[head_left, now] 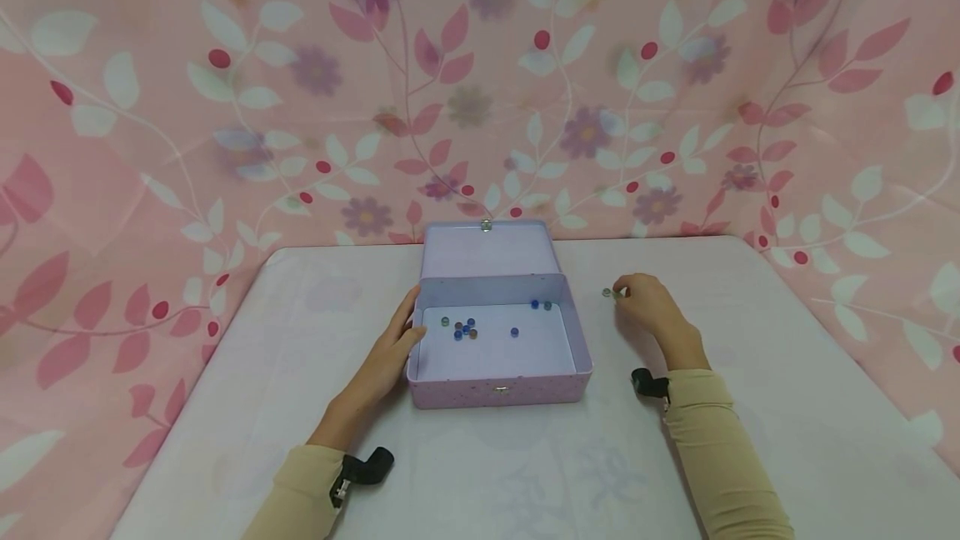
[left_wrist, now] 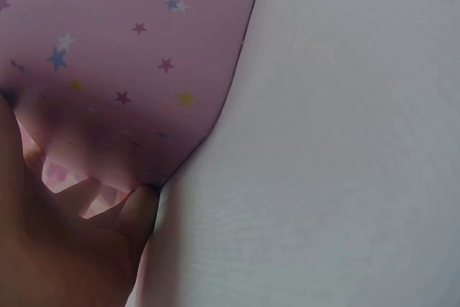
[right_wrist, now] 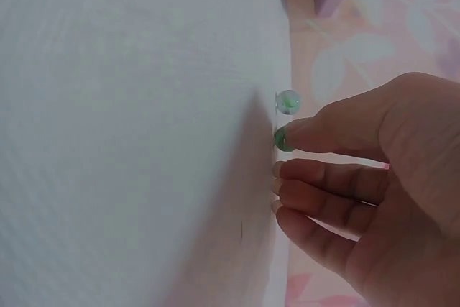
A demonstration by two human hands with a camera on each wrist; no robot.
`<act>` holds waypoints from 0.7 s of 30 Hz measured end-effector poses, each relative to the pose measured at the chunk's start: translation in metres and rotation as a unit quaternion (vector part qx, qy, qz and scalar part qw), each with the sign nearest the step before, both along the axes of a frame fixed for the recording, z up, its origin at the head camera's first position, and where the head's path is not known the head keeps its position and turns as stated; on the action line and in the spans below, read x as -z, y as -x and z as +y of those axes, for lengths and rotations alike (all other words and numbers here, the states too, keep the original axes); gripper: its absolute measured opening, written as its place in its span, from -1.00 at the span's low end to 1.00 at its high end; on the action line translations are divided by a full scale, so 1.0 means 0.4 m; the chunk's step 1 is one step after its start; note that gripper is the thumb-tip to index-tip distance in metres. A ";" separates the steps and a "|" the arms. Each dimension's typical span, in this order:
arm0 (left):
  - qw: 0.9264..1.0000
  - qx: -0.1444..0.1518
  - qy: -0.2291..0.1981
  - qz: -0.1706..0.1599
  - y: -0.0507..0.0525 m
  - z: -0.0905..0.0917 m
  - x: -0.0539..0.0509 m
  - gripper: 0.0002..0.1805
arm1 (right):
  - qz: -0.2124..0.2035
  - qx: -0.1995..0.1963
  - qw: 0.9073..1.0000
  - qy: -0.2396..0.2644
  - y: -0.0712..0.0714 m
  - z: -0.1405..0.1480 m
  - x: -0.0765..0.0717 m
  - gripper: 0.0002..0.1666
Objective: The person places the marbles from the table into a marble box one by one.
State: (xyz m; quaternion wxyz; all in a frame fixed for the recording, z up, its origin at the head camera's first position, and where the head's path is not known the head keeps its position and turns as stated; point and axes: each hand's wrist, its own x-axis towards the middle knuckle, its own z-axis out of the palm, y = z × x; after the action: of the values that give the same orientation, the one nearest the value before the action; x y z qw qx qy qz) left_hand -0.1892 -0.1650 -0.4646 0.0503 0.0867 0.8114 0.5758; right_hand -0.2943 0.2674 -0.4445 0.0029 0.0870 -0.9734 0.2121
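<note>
A lilac tin box (head_left: pixel 498 390) with a star print stands on the table with its hinged lid (head_left: pixel 487 248) raised at the back. Several blue, brown and green glass marbles (head_left: pixel 466 329) lie inside it. My left hand (head_left: pixel 390 354) grips the box's left wall, thumb over the rim and fingers outside; the star-printed wall (left_wrist: pixel 136 55) fills much of the left wrist view. To the right of the box, my right hand (head_left: pixel 651 307) pinches a green marble (right_wrist: pixel 283 139) at table level, its index finger partly hidden. Beside it lies a clear marble with a green swirl (right_wrist: pixel 288 102).
A white cloth covers the table (head_left: pixel 810 407). Behind it and at both sides hangs a pink floral curtain (head_left: pixel 480 107). Black wrist cameras (head_left: pixel 367 467) sit on both forearms.
</note>
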 end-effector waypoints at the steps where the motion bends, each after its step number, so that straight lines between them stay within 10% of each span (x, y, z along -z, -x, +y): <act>1: 1.000 -0.001 0.001 0.003 0.002 -0.001 0.006 -0.33 | 0.000 0.000 1.000 0.001 0.000 0.000 0.000 -0.58; 16: 1.000 -0.007 0.007 0.009 0.004 0.000 0.012 -0.34 | 0.005 -0.004 1.000 -0.021 -0.008 -0.004 0.005 -0.81; 21: 1.000 0.002 0.009 -0.009 -0.019 0.009 -0.038 -0.31 | 0.012 -0.014 0.999 -0.028 -0.011 -0.009 -0.004 -0.81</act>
State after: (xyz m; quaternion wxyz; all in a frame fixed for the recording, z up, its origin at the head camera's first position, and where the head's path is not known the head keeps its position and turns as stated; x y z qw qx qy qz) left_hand -0.1814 -0.1616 -0.4493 0.0595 0.0825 0.8158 0.5693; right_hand -0.2897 0.2639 -0.4429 0.0089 0.1034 -0.9774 0.1840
